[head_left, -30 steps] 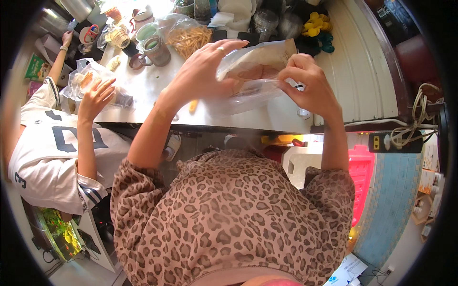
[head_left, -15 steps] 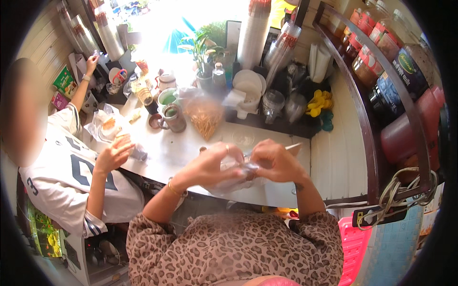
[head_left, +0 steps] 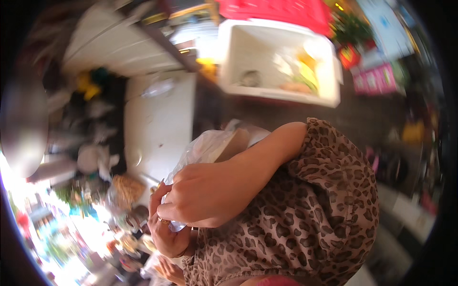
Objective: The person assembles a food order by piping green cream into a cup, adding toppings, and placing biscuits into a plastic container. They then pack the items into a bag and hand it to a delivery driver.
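A clear plastic bag (head_left: 202, 148) with something pale brown inside hangs close to my body. My right hand (head_left: 205, 195) is closed at the gathered top of this bag, its forearm crossing in front of me. Beneath and partly behind it, my left hand (head_left: 167, 233), wearing a ring, is also closed on the bag's top; its fingertips are partly hidden. What lies inside the bag is blurred and mostly covered by my right forearm.
A white cooler box (head_left: 281, 97) stands uncovered, holding blurred food items, with a red lid (head_left: 276, 10) behind. The white counter (head_left: 160, 124) lies left, with a bag of brown sticks (head_left: 128, 190). Another person's hand (head_left: 169, 269) shows at the lower edge.
The view has swung right, from the counter toward the cooler box. Both my hands have moved off the counter with the plastic bag and are now close to my body.
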Demonstrator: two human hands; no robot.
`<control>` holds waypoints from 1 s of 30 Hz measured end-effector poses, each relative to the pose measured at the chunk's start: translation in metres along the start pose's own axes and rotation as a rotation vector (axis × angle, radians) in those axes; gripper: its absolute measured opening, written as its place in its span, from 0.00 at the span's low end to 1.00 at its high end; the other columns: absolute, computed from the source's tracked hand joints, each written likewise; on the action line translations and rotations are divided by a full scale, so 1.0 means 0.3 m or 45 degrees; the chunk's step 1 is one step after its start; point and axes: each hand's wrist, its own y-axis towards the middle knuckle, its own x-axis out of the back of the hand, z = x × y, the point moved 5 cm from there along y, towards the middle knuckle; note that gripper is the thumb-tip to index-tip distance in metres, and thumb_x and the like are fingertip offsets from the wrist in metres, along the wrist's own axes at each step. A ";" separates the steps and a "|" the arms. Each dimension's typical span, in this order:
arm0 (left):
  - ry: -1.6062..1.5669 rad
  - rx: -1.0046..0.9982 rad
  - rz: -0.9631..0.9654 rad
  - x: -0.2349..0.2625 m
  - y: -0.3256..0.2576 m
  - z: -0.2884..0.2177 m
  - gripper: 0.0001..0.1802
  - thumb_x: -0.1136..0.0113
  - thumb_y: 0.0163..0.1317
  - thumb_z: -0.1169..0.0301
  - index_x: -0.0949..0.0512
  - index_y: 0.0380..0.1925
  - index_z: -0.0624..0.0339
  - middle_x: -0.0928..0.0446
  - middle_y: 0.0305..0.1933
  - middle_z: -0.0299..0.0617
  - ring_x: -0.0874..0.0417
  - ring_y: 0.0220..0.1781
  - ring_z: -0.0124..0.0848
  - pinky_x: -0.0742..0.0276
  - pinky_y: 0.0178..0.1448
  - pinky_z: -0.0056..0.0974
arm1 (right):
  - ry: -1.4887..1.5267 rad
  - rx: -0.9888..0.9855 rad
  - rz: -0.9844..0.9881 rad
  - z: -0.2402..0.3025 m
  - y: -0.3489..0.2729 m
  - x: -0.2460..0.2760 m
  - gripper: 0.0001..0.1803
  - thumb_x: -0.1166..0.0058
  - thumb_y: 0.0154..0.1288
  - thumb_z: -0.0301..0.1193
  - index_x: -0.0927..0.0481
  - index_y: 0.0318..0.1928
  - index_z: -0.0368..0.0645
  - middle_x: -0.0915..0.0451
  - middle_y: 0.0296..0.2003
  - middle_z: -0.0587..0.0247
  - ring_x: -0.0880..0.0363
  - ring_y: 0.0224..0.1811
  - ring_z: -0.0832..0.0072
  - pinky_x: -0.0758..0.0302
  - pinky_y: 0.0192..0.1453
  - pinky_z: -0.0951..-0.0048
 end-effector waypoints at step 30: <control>0.003 -0.896 0.988 -2.403 1.482 -0.886 0.17 0.39 0.54 0.63 0.26 0.40 0.61 0.28 0.48 0.50 0.27 0.53 0.43 0.33 0.57 0.43 | 0.407 -2.243 -1.345 0.113 -2.414 0.414 0.11 0.48 0.58 0.33 0.24 0.29 0.35 0.26 0.20 0.62 0.30 0.23 0.78 0.33 0.29 0.72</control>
